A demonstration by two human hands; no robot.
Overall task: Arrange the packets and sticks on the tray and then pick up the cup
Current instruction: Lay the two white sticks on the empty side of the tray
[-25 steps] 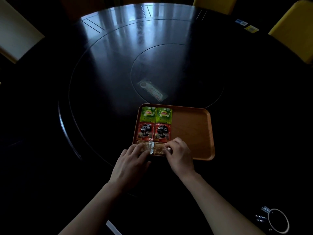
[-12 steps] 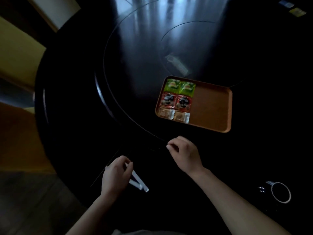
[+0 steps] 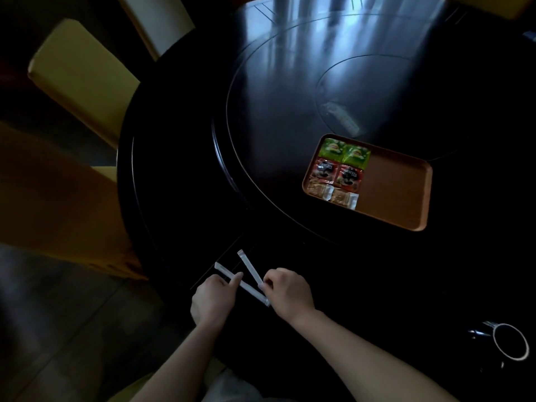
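Tray (image 3: pixel 400 195) was plain orange-brown. Green packets (image 3: pixel 333 147) had a yellow logo patch. Red packets (image 3: pixel 349 177) carried a black cup picture and white lettering. Tan packets (image 3: pixel 317 190) had pale clear ends. Left stick (image 3: pixel 224 270) and right stick (image 3: pixel 250 266) were both plain white. Table (image 3: pixel 188 169) was glossy black with thin ring lines and pale streaky reflections. Cup (image 3: pixel 511 342) was black with a white rim. Yellow chair (image 3: pixel 81 71), cream chair (image 3: pixel 156 21), floor (image 3: pixel 58 329) was grey.

Left hand (image 3: pixel 213 300) holds left stick (image 3: pixel 224 271), right hand (image 3: pixel 290 294) right stick (image 3: pixel 249 266); six packets (image 3: pixel 338 172) on tray (image 3: pixel 397 192).

Dark round table (image 3: pixel 275 111); orange tray (image 3: pixel 394 192); cup (image 3: pixel 509 342)
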